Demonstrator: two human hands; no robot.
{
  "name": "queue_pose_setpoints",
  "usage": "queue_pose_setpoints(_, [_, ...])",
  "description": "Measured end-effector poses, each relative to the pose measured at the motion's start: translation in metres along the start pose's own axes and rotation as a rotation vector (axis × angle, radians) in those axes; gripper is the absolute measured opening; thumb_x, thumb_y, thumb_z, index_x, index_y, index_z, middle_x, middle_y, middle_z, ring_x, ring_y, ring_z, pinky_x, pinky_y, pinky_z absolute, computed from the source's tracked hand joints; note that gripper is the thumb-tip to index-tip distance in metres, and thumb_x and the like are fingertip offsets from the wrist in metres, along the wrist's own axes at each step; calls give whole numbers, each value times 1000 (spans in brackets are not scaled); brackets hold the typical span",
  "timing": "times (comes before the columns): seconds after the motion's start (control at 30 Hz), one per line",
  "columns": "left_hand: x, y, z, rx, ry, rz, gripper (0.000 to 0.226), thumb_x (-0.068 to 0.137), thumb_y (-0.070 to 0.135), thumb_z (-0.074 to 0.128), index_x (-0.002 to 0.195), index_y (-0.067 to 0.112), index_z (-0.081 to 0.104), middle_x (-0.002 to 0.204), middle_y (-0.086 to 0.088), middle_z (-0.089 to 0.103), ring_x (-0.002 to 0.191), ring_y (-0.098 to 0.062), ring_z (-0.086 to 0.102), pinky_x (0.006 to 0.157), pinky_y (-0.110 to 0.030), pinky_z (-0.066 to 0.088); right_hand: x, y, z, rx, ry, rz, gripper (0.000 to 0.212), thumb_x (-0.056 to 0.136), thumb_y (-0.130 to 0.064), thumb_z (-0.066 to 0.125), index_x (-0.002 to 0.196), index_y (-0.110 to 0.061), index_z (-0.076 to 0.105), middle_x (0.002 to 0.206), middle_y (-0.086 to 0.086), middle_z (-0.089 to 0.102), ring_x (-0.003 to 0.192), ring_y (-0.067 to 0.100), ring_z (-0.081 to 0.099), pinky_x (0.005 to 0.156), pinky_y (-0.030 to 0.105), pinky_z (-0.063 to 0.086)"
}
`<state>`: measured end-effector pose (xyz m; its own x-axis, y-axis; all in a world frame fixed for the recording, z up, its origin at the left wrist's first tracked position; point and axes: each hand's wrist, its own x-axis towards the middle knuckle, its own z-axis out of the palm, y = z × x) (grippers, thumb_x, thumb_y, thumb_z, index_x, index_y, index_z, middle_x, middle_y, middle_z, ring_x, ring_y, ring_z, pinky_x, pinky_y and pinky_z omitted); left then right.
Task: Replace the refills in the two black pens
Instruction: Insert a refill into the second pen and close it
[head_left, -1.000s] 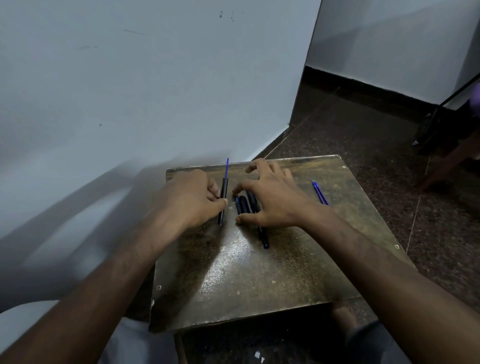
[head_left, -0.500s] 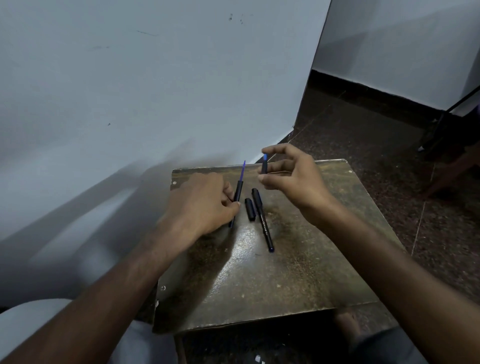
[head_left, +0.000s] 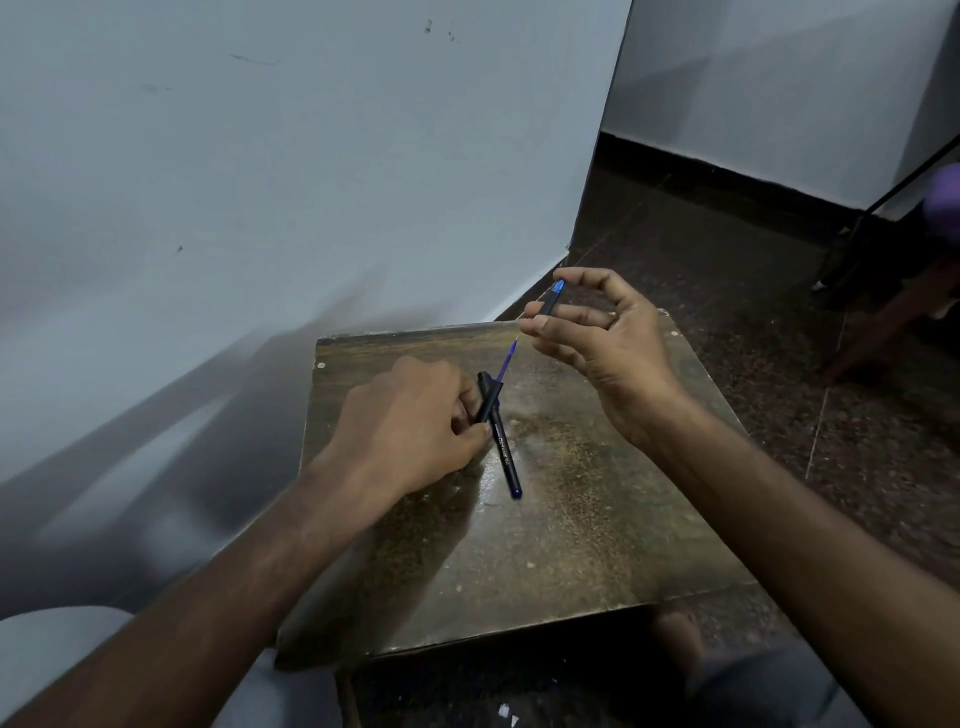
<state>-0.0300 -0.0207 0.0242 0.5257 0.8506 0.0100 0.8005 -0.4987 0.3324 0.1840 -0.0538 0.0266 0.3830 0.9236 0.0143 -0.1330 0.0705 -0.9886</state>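
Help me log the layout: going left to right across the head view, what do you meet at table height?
left hand → black pen lying on the table → right hand, which pinches a small blue-tipped piece.

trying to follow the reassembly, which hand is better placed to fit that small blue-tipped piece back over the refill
Right. The right hand already pinches the small black blue-tipped piece just above the thin blue refill, while the left hand steadies the black pen barrel.
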Motion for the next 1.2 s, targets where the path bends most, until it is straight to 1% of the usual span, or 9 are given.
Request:
queue_pose_setpoints(0.07, [0,1,0,5,-4,5,18,87,57,76,93,40,73,77,26,75,77,-2,71,54,-20,37,0,0,1,-12,-5,4,52,86,7,85,130,-14,67,106,17,86,106,28,83,90,39,67])
queue_pose_setpoints(0.2, [0,1,1,13,0,11,20,87,57,77,94,40,74,76,26,76,79,-2,73,55,-21,39,0,3,2,-30,-11,2,42,91,1,84,125,-18,68,102,17,86,100,27,84,89,39,66])
queue_pose_setpoints(0.47, [-2,0,1,13,7,37,17,87,58,78,91,43,72,74,27,74,77,2,70,51,-20,35,-3,2,5,-50,-38,17,42,89,0,85,124,-18,68,101,18,85,99,27,84,83,35,67])
queue_pose_setpoints(0.6, [-2,-1,0,15,11,34,16,87,58,78,89,44,70,73,28,72,73,6,68,51,-19,36,-3,1,6,-85,-63,38,42,89,-1,86,124,-16,69,101,19,85,93,21,84,79,31,66])
queue_pose_setpoints(0.67, [-2,-2,0,22,11,31,16,88,57,78,86,46,67,73,27,72,71,8,65,50,-19,35,-3,1,5,-84,-82,61,38,92,-3,83,126,-13,69,104,19,85,92,21,83,78,31,67])
queue_pose_setpoints(0.8, [-1,-1,-1,20,-1,23,16,89,55,78,86,47,65,79,25,73,73,2,67,51,-21,37,-3,1,4,-79,-115,86,26,102,-6,73,128,-8,68,105,15,86,93,22,81,79,31,68])
queue_pose_setpoints(0.9, [-2,-1,0,8,5,28,11,93,53,75,96,43,71,82,25,75,76,3,68,54,-22,42,-1,0,1,-69,-114,98,32,101,-4,74,131,-5,66,106,16,86,90,20,82,79,31,67])
queue_pose_setpoints(1.03, [-1,2,0,-46,42,27,4,97,46,70,96,42,70,86,24,72,73,8,62,53,-18,34,0,1,-1,-83,-134,134,41,97,-5,79,134,-4,64,105,14,86,88,16,83,76,27,66])
queue_pose_setpoints(1.2, [-1,3,0,-121,83,36,6,100,42,70,103,39,75,85,23,70,69,9,59,54,-15,33,0,9,3,-110,-215,173,19,96,-11,80,115,-6,78,99,6,85,84,12,79,80,26,65])
